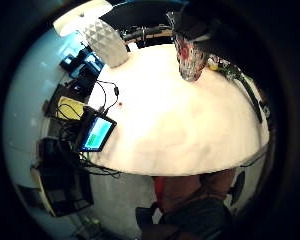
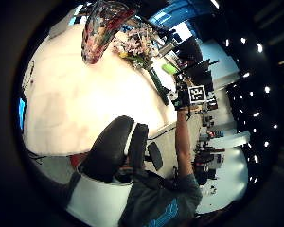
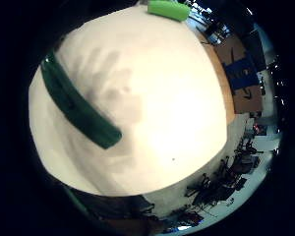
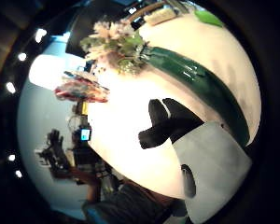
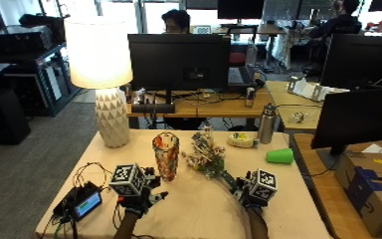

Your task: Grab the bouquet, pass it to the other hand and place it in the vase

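Office counter (image 5: 197, 209) | bouquet (image 5: 207, 157) lying beside vase (image 5: 166, 155) | right hand (image 5: 254, 191) over stem, grip released | left hand (image 5: 141, 196) grip released | risk: blooms nudging vase over

On the desk (image 5: 197, 209) there is one bouquet (image 5: 206, 155), lying near the middle, and one glass vase (image 5: 166, 155) standing beside it. One lamp (image 5: 102, 74) stands at the far left corner. One green cup (image 5: 280, 156) lies on its side toward the right edge, and one metal bottle (image 5: 266, 124) stands at the far edge. One small screen device (image 5: 85, 203) sits at the near left corner. Two gloved hands are over the desk: one left hand (image 5: 140, 195) and one right hand (image 5: 253, 193).
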